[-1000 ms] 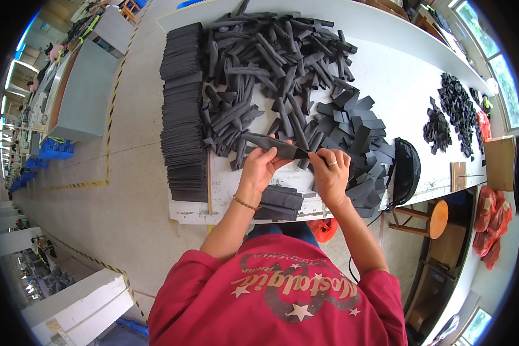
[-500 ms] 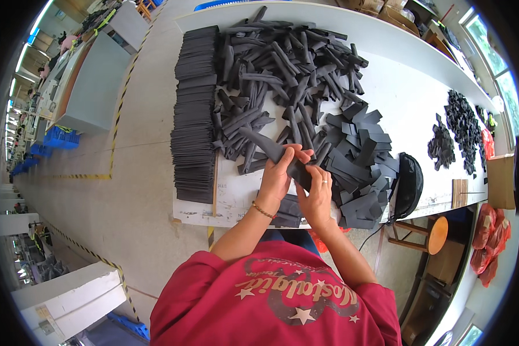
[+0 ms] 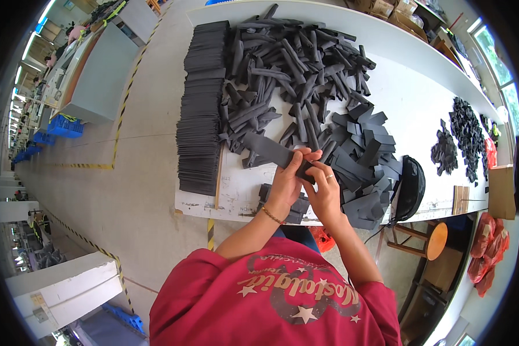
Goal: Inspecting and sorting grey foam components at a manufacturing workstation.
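White worktop (image 3: 415, 109) beside a grey floor (image 3: 150, 153); dark strip heap (image 3: 274, 74) toward the far side. Strip (image 3: 271, 151) held above the near part: broader and flatter than one second ago, so flattening seems advanced. My left hand (image 3: 288, 180) grips it; my right hand (image 3: 324, 193) pinches the near end.

The bare, braceleted left hand (image 3: 286, 185) and the bare, ringed right hand (image 3: 326, 200) grip the near end of a flat dark-grey strip (image 3: 266, 147) above a white worktable (image 3: 406, 86). On it, a long dark-grey stack of thin pieces (image 3: 202, 109) borders heaped dark-grey rolled tubes (image 3: 297, 61); loose dark-grey flat pieces (image 3: 349, 166) lie rightward.
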A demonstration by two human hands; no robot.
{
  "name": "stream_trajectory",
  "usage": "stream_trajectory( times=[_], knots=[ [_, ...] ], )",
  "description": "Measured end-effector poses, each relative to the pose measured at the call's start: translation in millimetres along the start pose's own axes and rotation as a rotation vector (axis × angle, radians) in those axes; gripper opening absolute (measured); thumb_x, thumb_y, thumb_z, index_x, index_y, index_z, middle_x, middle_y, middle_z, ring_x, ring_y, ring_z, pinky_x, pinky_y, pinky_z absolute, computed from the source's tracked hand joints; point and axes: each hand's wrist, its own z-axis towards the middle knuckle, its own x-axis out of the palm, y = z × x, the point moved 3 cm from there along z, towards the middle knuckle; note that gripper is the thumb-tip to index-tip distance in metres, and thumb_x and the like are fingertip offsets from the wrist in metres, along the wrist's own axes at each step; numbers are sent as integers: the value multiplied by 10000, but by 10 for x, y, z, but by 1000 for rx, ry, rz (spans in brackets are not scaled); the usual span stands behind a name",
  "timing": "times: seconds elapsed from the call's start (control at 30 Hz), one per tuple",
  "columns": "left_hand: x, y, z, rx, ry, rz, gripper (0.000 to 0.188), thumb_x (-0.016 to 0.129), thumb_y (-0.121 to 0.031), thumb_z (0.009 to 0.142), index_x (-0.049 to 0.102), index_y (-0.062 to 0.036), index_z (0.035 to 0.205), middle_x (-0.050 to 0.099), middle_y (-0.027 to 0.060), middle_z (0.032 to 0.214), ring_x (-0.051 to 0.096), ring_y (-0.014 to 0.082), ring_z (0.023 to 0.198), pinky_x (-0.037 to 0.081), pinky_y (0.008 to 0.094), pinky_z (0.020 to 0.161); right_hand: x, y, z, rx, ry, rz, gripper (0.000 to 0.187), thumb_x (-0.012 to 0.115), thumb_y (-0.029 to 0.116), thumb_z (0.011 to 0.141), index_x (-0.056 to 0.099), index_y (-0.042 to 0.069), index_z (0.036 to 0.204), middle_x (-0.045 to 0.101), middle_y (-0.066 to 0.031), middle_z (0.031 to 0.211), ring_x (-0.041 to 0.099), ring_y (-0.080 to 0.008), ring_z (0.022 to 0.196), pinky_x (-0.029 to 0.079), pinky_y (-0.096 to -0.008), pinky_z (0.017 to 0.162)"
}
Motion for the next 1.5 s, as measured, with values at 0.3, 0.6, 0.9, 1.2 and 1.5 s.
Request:
stream_trajectory(
  times=[0.3,0.6,0.9,1.2,1.5],
  knots=[
    [84,-299,-14,99,-197,-92,284,546,-240,982,578,0,1131,663,130,1011,623,288,1048,493,414,940,-175,-80,8,-77,105,-7,234,740,7,730,593,29,911,607,-131,982,625,-328,844,526,-403,704],
    [143,-166,-82,171,-88,-61,277,524,-249,992,592,5,1078,683,148,971,645,303,1025,479,400,955,-146,-27,163,-126,57,141,150,727,-33,743,613,-4,835,644,-135,926,624,-272,724,496,-313,617],
    [201,-176,-162,205,-78,-83,286,528,-266,992,595,-1,1075,683,109,913,614,284,1076,446,358,968,-69,10,155,-97,86,187,150,725,-36,733,613,-11,828,641,-143,931,645,-313,808,519,-351,686],
    [193,-193,-195,220,-92,-80,291,532,-267,990,601,4,1069,673,108,890,617,288,1038,450,370,968,-48,45,166,-110,84,222,140,716,-49,734,618,-13,827,635,-137,909,640,-313,796,515,-349,685],
    [140,-228,-139,182,-88,-61,293,512,-255,998,601,8,1092,684,139,969,630,282,1048,467,375,959,-55,37,196,68,167,298,118,710,-29,778,614,-27,847,636,-121,974,638,-212,825,502,-305,720]
  ],
)
